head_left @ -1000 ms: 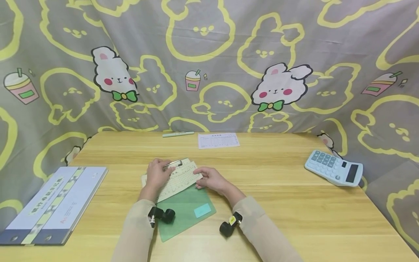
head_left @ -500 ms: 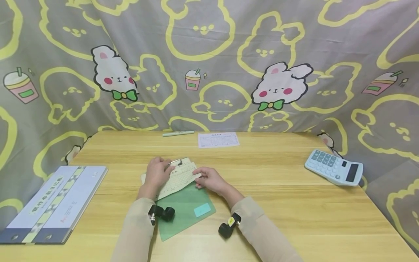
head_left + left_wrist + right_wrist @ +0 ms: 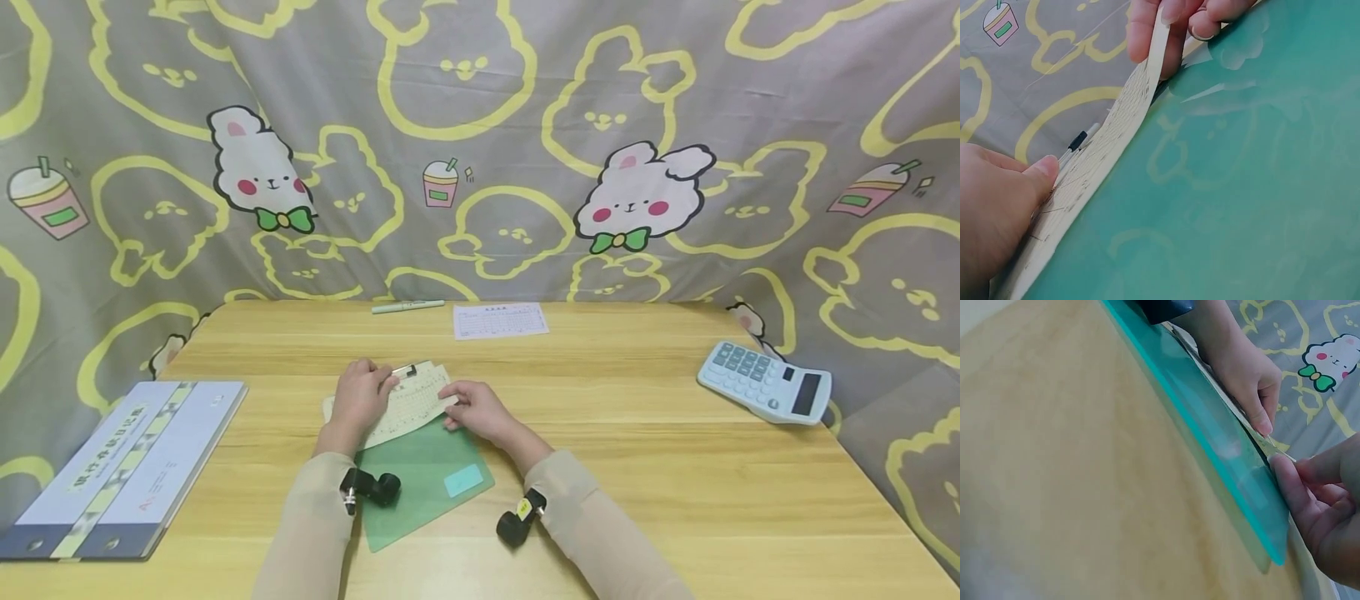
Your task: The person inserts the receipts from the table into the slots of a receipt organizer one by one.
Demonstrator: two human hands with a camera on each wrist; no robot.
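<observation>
A translucent green clipboard [image 3: 416, 492] lies tilted on the table, with a light-blue label [image 3: 463, 481] near its lower right corner. Cream sheets with printed grids [image 3: 408, 417] cover its upper part, below a metal wire clip [image 3: 405, 372]. My left hand [image 3: 360, 400] is at that clip; in the left wrist view its thumb [image 3: 1044, 172] presses the wire, while the other fingers are mostly hidden. My right hand [image 3: 480, 410] pinches the right edge of the top sheet between thumb and fingers, and the sheet bows up off the board.
A pale green pen [image 3: 408, 307] and a white printed slip [image 3: 501, 322] lie at the back of the table. To the left is a thick grey-blue account book [image 3: 120, 467]. A light-blue calculator [image 3: 765, 383] sits at the right. Patterned cloth [image 3: 517, 150] hangs behind the table.
The lower edge of the cream sheet has lifted and curved upward, baring more of the green board. My right hand has shifted slightly left; my left hand stays at the clip.
</observation>
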